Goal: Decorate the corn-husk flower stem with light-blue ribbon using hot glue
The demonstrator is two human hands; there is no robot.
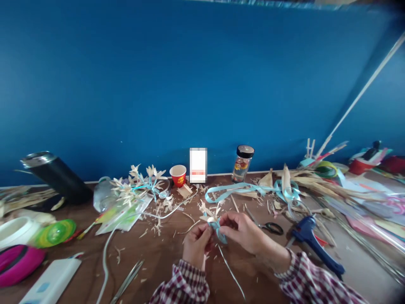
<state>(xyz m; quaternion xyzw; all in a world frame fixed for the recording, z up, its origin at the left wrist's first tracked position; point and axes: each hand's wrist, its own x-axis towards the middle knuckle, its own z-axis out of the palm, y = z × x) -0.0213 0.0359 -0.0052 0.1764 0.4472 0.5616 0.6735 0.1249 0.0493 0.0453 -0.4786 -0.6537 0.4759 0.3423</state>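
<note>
My left hand and my right hand meet over the brown table, both pinched on a small pale straw flower wrapped with light blue ribbon. The flower's pointed petals stick up above my fingers. A thin strand trails from it toward me across the table. Both sleeves are red-and-white plaid.
Scissors and a blue glue gun lie right of my hands. A bunch of finished straw flowers, a red cup, a jar, a black tumbler and loose ribbon lie behind. Straw scraps litter the table.
</note>
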